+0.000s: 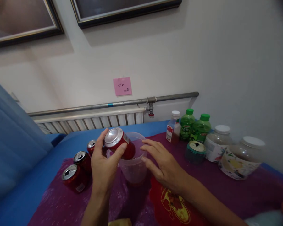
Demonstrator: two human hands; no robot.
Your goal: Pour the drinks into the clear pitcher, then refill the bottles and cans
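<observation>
My left hand is wrapped round a red soda can, tipped so that its silver bottom faces up and back toward me. The can's other end points down over the mouth of a translucent plastic pitcher. A little reddish liquid seems to lie at the pitcher's bottom. Fingers apart, my right hand is at the pitcher's right rim; whether it touches the rim I cannot tell. Under my right forearm lies a red mat with a yellow print.
Several red cans stand to the left, tops up. On the right are a small bottle, green bottles, a teal-topped can and white-lidded jars. Purple cloth covers the blue table; a radiator is behind.
</observation>
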